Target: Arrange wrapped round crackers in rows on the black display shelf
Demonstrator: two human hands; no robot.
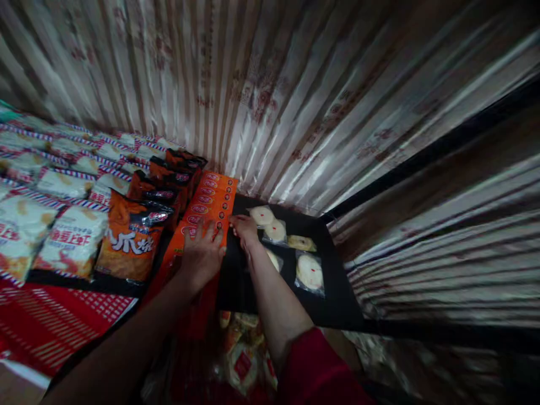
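black shelf (pixel 340 295); orange oval-printed strip (pixel 211 197); left hand (pixel 200 256) spread on it; right hand (pixel 245 229) curled, grip unclear.

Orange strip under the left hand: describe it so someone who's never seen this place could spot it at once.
Start at the pleated curtain, then drop to the black surface below. The orange strip lies there under the left hand, between orange-and-black bags and clear-wrapped pale discs. Unlike them, it's one long band with repeated oval logos.
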